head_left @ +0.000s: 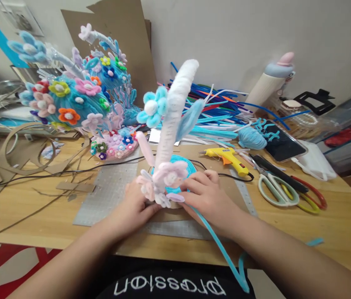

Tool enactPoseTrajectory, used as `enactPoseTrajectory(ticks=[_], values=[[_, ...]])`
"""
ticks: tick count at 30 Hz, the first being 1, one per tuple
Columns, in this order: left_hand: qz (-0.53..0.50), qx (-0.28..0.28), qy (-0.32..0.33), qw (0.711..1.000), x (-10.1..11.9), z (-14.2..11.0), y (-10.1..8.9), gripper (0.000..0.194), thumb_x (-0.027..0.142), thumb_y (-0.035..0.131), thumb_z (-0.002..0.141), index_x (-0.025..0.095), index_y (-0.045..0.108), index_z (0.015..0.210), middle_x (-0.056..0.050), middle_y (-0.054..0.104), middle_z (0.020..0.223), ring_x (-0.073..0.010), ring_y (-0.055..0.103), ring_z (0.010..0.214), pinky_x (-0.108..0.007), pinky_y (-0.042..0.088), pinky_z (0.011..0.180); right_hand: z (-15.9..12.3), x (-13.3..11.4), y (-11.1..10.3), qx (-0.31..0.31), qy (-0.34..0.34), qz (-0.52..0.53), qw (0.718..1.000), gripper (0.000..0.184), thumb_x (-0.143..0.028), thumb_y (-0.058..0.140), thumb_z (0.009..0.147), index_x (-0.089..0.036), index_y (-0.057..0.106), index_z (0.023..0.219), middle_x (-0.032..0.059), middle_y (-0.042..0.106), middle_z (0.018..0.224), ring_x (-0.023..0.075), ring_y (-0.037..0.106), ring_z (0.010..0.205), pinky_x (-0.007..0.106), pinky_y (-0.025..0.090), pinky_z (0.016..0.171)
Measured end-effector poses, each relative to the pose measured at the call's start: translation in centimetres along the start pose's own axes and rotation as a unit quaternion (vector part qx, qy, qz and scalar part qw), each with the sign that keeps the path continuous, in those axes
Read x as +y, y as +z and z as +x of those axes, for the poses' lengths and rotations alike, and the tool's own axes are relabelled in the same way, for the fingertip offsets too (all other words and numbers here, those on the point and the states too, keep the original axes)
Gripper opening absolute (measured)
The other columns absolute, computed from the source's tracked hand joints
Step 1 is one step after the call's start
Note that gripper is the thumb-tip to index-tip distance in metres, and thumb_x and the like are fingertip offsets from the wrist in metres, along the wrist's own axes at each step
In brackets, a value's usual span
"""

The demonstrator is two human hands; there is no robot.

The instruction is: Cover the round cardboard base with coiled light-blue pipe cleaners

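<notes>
A white pipe-cleaner-wrapped stem (171, 120) stands upright in front of me. It bears a blue flower (152, 107), a blue leaf (190, 118) and pale pink flowers (170, 177) at its foot. Behind those flowers shows a round base covered in coiled blue pipe cleaner (190, 168). My left hand (138, 199) is closed on the base's left edge, its fingers partly hidden by the flowers. On the right side, my right hand (204, 195) has its fingers closed at the base around a light blue pipe cleaner (215, 238), whose long tail hangs toward my lap.
A yellow glue gun (228, 158), scissors (278, 189), pliers (314, 199) and a phone (283, 141) lie to the right. Loose pipe cleaners (212, 99) are heaped behind. Flower-covered crafts (75, 101) stand at left, near cardboard rings (7, 153). A black cord (69, 169) crosses the table.
</notes>
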State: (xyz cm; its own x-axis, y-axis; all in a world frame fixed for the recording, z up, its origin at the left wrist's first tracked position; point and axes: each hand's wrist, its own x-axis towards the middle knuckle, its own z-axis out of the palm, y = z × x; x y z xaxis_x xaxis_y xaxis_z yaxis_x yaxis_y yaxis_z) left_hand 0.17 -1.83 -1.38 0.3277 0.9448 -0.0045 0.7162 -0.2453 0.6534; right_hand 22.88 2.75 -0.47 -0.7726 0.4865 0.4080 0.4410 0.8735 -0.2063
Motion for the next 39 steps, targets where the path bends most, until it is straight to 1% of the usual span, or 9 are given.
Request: enactPoseTrajectory(ticks=[3, 7, 11, 15, 20, 24, 27, 32, 39], values=[[-0.009, 0.007, 0.008, 1.0, -0.07, -0.05, 0.03, 0.026, 0.038, 0.048, 0.089, 0.024, 0.063, 0.105, -0.009, 0.059, 0.118, -0.0319, 0.05, 0.111, -0.053, 0.04, 0.093, -0.1, 0.06, 0.07, 0.002, -0.007, -0.01, 1.0, 0.016, -0.021, 0.051, 0.094, -0.025, 0.067, 0.094, -0.0008, 0.066, 0.091, 0.0192, 0.049, 0.092, 0.041, 0.023, 0.081], [-0.011, 0.0, 0.01, 1.0, -0.27, -0.18, 0.15, 0.027, 0.041, 0.047, 0.09, 0.026, 0.062, 0.106, -0.008, 0.057, 0.122, -0.0322, 0.048, 0.115, -0.054, 0.039, 0.094, -0.14, 0.17, 0.18, -0.003, -0.011, -0.016, 1.0, 0.016, -0.021, 0.052, 0.094, -0.025, 0.067, 0.091, -0.0009, 0.066, 0.09, 0.0195, 0.048, 0.092, 0.041, 0.023, 0.081], [-0.007, -0.002, 0.012, 1.0, -0.49, -0.11, 0.27, 0.027, 0.043, 0.046, 0.091, 0.026, 0.061, 0.108, -0.008, 0.055, 0.125, -0.0318, 0.047, 0.117, -0.054, 0.038, 0.096, -0.17, 0.23, 0.36, -0.003, -0.015, -0.027, 1.0, 0.015, -0.02, 0.054, 0.093, -0.027, 0.067, 0.093, -0.001, 0.066, 0.09, 0.0199, 0.048, 0.092, 0.041, 0.023, 0.081], [-0.003, -0.007, 0.015, 1.0, -0.54, 0.01, 0.28, 0.027, 0.041, 0.045, 0.092, 0.027, 0.059, 0.11, -0.008, 0.055, 0.126, -0.0307, 0.047, 0.117, -0.054, 0.037, 0.097, -0.22, 0.01, 0.37, -0.01, -0.026, -0.069, 0.997, 0.015, -0.022, 0.053, 0.094, -0.027, 0.068, 0.095, 0.0009, 0.068, 0.094, 0.021, 0.048, 0.095, 0.041, 0.022, 0.082], [0.002, 0.001, 0.02, 1.0, -0.43, -0.07, 0.3, 0.026, 0.041, 0.045, 0.092, 0.027, 0.058, 0.11, -0.008, 0.055, 0.124, -0.0304, 0.047, 0.117, -0.054, 0.038, 0.096, -0.36, -0.33, 0.31, 0.0, -0.061, -0.132, 0.989, 0.02, -0.019, 0.05, 0.095, -0.027, 0.067, 0.101, 0.002, 0.068, 0.104, 0.0216, 0.048, 0.099, 0.041, 0.023, 0.082], [0.011, 0.009, 0.02, 1.0, -0.33, -0.11, 0.31, 0.026, 0.042, 0.046, 0.091, 0.026, 0.06, 0.107, -0.008, 0.056, 0.121, -0.0307, 0.049, 0.114, -0.053, 0.039, 0.094, -0.54, -0.41, 0.51, 0.009, -0.072, -0.154, 0.985, 0.014, -0.022, 0.054, 0.093, -0.026, 0.067, 0.098, 0.0011, 0.067, 0.108, 0.022, 0.047, 0.099, 0.042, 0.023, 0.084], [0.007, 0.013, 0.015, 1.0, -0.31, -0.1, 0.28, 0.025, 0.04, 0.048, 0.091, 0.026, 0.06, 0.107, -0.008, 0.057, 0.12, -0.0304, 0.049, 0.113, -0.052, 0.039, 0.094, -0.54, -0.37, 0.49, 0.017, -0.066, -0.146, 0.987, 0.014, -0.023, 0.056, 0.092, -0.028, 0.068, 0.098, 0.001, 0.068, 0.106, 0.0225, 0.046, 0.1, 0.042, 0.022, 0.084], [-0.01, 0.015, 0.014, 1.0, -0.37, -0.22, 0.35, 0.023, 0.037, 0.051, 0.089, 0.026, 0.062, 0.106, -0.008, 0.058, 0.118, -0.0304, 0.05, 0.112, -0.051, 0.039, 0.095, -0.33, -0.26, -0.14, 0.002, -0.047, -0.115, 0.992, 0.018, -0.024, 0.053, 0.093, -0.032, 0.068, 0.1, 0.0008, 0.068, 0.102, 0.0221, 0.047, 0.099, 0.041, 0.022, 0.084], [-0.007, 0.023, 0.014, 1.0, -0.43, -0.33, 0.49, 0.021, 0.037, 0.051, 0.089, 0.025, 0.059, 0.105, -0.009, 0.058, 0.117, -0.0306, 0.05, 0.112, -0.051, 0.039, 0.095, -0.35, -0.14, 0.18, -0.007, -0.032, -0.094, 0.995, 0.017, -0.021, 0.055, 0.093, -0.03, 0.068, 0.099, 0.0013, 0.068, 0.1, 0.0216, 0.047, 0.098, 0.041, 0.022, 0.085]])
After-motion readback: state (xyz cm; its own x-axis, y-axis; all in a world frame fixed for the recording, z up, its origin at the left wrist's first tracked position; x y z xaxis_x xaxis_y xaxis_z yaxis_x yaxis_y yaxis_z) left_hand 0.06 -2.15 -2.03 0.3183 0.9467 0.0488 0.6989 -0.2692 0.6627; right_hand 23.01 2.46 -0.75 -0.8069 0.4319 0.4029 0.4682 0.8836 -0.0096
